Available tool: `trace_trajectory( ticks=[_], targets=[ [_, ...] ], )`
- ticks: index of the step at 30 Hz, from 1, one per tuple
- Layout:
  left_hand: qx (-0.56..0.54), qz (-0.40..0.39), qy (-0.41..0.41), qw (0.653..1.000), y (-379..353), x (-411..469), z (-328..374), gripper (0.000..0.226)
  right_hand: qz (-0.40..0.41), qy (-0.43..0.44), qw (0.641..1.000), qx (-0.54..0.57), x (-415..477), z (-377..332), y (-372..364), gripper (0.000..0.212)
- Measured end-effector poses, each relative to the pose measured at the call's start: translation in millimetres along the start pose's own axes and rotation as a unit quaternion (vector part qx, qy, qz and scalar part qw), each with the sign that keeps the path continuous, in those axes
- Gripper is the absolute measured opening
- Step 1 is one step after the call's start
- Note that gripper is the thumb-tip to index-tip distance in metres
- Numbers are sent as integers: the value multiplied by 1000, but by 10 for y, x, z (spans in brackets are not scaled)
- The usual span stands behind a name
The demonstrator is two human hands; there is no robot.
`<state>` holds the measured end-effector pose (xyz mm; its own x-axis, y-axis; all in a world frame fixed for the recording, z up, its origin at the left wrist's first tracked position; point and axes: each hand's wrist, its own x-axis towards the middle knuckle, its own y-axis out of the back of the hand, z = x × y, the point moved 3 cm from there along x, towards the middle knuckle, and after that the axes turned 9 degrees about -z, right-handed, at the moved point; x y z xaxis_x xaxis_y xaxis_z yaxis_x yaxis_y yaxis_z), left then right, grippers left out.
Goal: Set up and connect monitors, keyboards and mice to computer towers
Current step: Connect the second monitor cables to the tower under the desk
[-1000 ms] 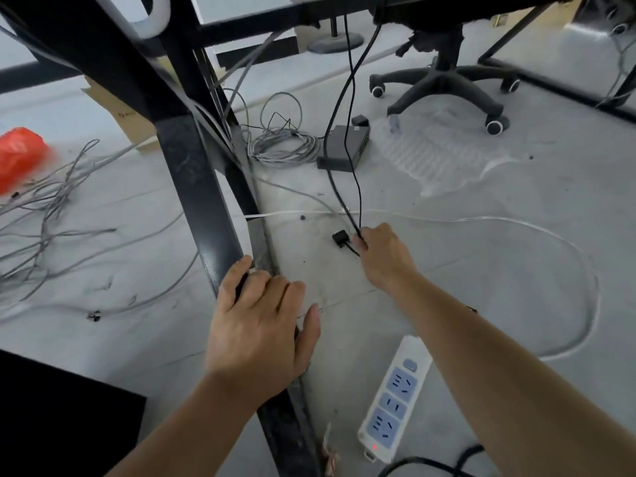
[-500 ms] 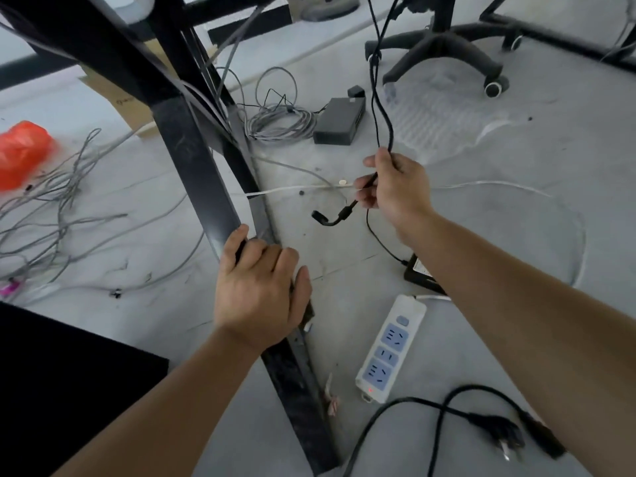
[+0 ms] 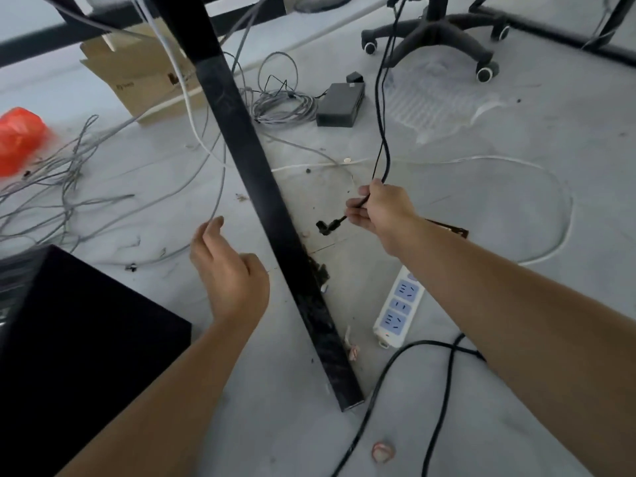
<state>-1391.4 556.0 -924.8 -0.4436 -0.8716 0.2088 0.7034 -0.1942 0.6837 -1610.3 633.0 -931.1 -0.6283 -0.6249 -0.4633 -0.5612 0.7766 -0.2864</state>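
Observation:
My right hand pinches a thin black cable that hangs down from above; its black angled plug sticks out to the left of my fingers, just right of the black desk leg. Left of that leg, my left hand hovers over the floor with its fingers apart, holding nothing. A white power strip with blue sockets lies on the floor under my right forearm. A black computer tower fills the lower left.
Grey cables sprawl over the floor at left, beside a red bag. A cardboard box, a coiled grey cable and a black adapter box lie beyond the leg. An office chair base stands at top right. A thick black power cord loops at bottom right.
My left hand has let go of the desk leg and moved left, fingers spread. My right hand picked the cable's plug up from the floor and drew it back toward me.

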Motion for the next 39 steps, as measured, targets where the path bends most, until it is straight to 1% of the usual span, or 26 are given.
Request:
trace_trajectory(
  ticks=[1,2,4,5,6,7,8,9,10,12,14,15,17,19,21,24,26,27,28,30,31,32,33,35,38,39],
  targets=[
    [30,-39,35,998,26,44,-126,67,-6,-29,999,28,1,61,-136,32],
    [62,-83,53,993,14,114,-197,73,-11,-47,998,28,-8,79,-233,30],
    [124,-169,61,976,-22,228,-277,87,-31,-71,997,-23,-32,113,-398,28],
    [154,-201,56,966,-57,265,-310,90,-45,-83,994,-53,-44,132,-455,28],
    [182,-223,45,957,-81,297,-345,88,-57,-95,991,-77,-58,151,-498,28],
    [202,-230,30,952,-92,332,-379,80,-69,-105,988,-92,-67,169,-532,28],
    [210,-220,13,952,-77,366,-404,65,-75,-112,986,-103,-80,182,-554,29],
    [215,-200,-4,956,-54,403,-414,49,-79,-115,984,-112,-81,189,-566,29],
    [226,-181,-19,957,-30,429,-420,40,-76,-113,983,-122,-81,198,-569,29],
    [281,-157,-69,944,-5,457,-406,40,-57,-98,983,-144,-104,179,-580,27],
    [358,-142,-117,915,34,462,-342,39,-34,-77,982,-166,-140,139,-570,26],
    [395,-143,-129,899,55,476,-313,36,-25,-70,982,-172,-166,121,-558,27],
    [453,-169,-132,865,95,525,-253,28,-13,-58,983,-176,-240,98,-514,27],
    [501,-201,-116,833,147,589,-175,11,-4,-46,983,-175,-318,87,-464,23],
    [534,-217,-99,811,244,637,-64,26,2,-37,986,-165,-407,80,-434,20],
    [557,-205,-86,801,509,730,115,43,-4,-26,988,-149,-563,41,-473,21],
    [560,-182,-73,805,743,785,198,42,-7,-17,988,-155,-687,-13,-560,22],
    [555,-168,-66,812,860,807,226,39,-11,-15,987,-161,-749,-45,-628,23],
    [536,-149,-54,829,1009,821,248,34,-19,-13,986,-166,-810,-79,-724,23],
    [460,-109,-31,880,1287,839,298,21,-38,-13,982,-185,-908,-148,-909,24],
    [421,-85,-22,903,1455,833,322,20,-46,-11,977,-208,-959,-175,-1021,25],
    [394,-61,-21,917,1601,823,352,22,-52,-9,971,-234,-1004,-194,-1117,26],
    [385,-35,-25,922,1756,808,375,24,-63,-7,964,-258,-1055,-204,-1222,27],
    [385,7,-41,922,2021,749,412,27,-102,-16,950,-295,-1158,-188,-1418,34],
    [380,21,-51,923,2352,583,378,28,-210,-28,923,-322,-1308,-124,-1777,62],
    [379,19,-56,924,2436,518,347,27,-249,-26,917,-311,-1344,-103,-1921,67]
  ],
)
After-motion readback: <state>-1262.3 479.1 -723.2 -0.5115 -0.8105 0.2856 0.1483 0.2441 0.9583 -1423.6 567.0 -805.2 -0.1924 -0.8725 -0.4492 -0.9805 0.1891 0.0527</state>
